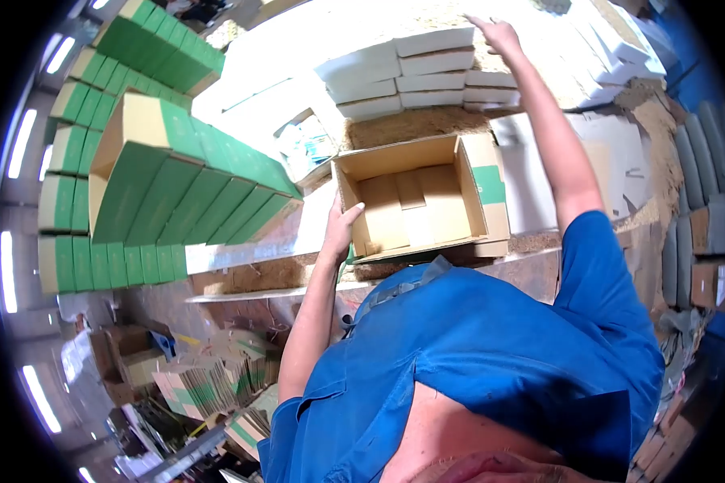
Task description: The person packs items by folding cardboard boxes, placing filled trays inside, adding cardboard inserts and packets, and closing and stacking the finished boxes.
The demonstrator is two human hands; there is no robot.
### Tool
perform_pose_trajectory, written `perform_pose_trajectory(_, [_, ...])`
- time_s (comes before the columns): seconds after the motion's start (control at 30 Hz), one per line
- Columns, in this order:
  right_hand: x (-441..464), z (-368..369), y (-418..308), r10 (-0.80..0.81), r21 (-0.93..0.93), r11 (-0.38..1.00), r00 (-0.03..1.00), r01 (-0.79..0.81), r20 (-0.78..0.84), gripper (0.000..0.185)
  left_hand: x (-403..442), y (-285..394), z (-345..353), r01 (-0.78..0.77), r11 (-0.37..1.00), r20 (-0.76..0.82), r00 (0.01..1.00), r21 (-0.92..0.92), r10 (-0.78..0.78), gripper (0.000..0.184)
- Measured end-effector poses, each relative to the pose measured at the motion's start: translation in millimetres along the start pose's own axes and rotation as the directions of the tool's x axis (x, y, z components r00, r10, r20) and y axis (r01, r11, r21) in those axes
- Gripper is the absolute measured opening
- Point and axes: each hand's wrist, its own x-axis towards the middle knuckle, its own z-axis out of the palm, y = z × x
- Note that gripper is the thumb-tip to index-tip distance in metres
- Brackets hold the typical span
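An open, unfilled cardboard box [411,197] stands in front of my body on the worktable, its opening facing up. My left hand [342,225] grips the box's left wall, thumb over the rim and fingers outside. My right arm stretches far forward over the table. At its end my right hand [498,36] has its fingers extended beside the white blocks [435,64], which are stacked in rows behind the box. Glare around the fingertips hides whether they touch anything; nothing shows in that hand.
Green-and-brown cartons [193,181] are piled high on the left. Flattened cartons [209,378] stand below left. More white blocks [612,48] lie at the far right, near a white sheet [620,165]. Grey bundles [697,161] are stacked along the right side. Loose brown material covers parts of the table.
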Motion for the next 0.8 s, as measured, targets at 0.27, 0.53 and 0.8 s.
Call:
perform_pose_trajectory(0.27, [82, 36, 29, 0.191, 0.576, 0.749, 0.938, -0.329, 0.288, 0.053, 6, -12, -5, -0.080, 0.997, -0.030, 0.996, 0.018, 0.081, 0.070])
perform_pose_trajectory(0.53, [3, -20, 83, 0.082, 0.593, 0.692, 0.861, -0.412, 0.503, 0.035, 6, -9, -7, -0.080, 0.996, -0.048, 0.996, 0.025, 0.081, 0.074])
perform_pose_trajectory(0.8, [-121, -60, 116, 0.029, 0.838, 0.403, 0.920, -0.369, 0.391, 0.052, 6, -7, -7, -0.071, 0.997, 0.005, 0.997, 0.040, 0.071, 0.076])
